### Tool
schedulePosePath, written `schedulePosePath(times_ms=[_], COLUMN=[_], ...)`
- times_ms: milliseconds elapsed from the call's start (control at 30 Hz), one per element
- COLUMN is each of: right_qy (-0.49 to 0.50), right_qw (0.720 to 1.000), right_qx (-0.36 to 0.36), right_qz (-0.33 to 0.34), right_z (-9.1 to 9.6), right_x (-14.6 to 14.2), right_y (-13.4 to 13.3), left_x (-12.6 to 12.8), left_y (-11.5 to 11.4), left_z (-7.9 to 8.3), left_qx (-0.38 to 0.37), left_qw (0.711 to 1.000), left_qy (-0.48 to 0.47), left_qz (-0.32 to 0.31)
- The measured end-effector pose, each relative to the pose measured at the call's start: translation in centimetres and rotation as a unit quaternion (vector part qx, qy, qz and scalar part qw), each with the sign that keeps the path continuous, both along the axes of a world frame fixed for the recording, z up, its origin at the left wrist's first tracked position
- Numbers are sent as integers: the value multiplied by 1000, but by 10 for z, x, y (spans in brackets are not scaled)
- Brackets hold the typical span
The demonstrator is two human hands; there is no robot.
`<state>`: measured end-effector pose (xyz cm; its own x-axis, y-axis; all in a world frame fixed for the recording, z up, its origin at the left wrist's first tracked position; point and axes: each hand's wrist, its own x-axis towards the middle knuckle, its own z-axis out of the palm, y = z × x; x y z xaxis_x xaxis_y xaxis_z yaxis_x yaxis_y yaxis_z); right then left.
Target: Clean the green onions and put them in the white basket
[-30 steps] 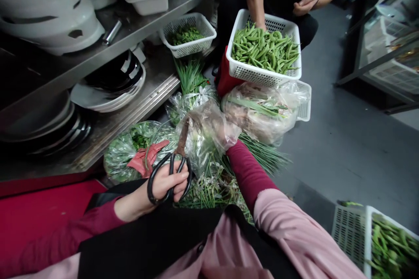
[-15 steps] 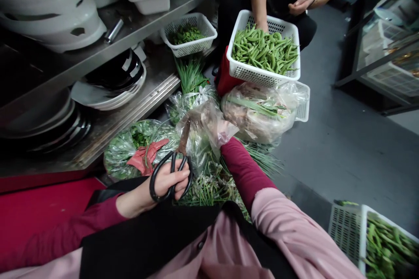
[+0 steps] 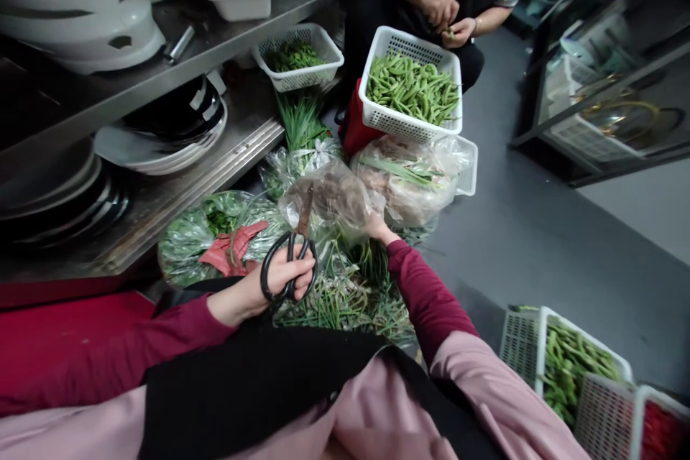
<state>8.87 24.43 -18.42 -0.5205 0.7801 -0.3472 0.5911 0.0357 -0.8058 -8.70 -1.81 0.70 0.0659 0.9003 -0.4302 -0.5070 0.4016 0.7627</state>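
My left hand (image 3: 291, 273) is wrapped round the black handles of a pair of scissors (image 3: 305, 212), whose rusty blades point up and away from me. My right hand (image 3: 377, 225) grips the right edge of a clear plastic bag (image 3: 334, 194) with something brownish inside. Under the bag lie loose green stalks (image 3: 345, 298) with pale, withered bits. To the left sits a plastic bag of leafy greens (image 3: 186, 237) with a torn red bag (image 3: 233, 246) on top. Beyond my right hand rests another filled plastic bag (image 3: 407, 176) with green leaves on it.
A co-worker's hands (image 3: 450, 21) are behind a white basket of green beans (image 3: 412, 129). A smaller basket of greens (image 3: 302, 75) stands by the metal shelf (image 3: 253, 14), which holds plates (image 3: 162, 151). More baskets, one with green pods (image 3: 579, 359), are at lower right.
My right hand has drawn back and right, and the plastic bag is spread wider. The co-worker's hand has left the bean basket and joined the other hand. The view has shifted right.
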Motion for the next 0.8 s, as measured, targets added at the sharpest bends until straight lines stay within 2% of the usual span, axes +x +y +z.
schedulePosePath(times_ms=[100,167,400,500,667,800], right_qy=[-69,-77,-20,16,79,107], right_qw=[996,992,993,992,979,970], right_qx=[21,31,5,-19,-86,-132], right_qz=[-57,-94,-120,-124,-165,-173], right_z=[9,14,40,52,56,52], right_x=[21,30,58,72,92,96], right_y=[-5,-8,-22,-35,-69,-91], left_x=[5,7,7,10,35,68], left_y=[3,5,16,17,20,53], left_z=[1,1,-5,-10,-30,-54], left_qx=[10,11,23,30,90,120], left_qw=[1000,1000,999,997,975,940], left_qy=[8,15,28,72,193,308], left_qz=[-8,-12,14,-6,-61,-84])
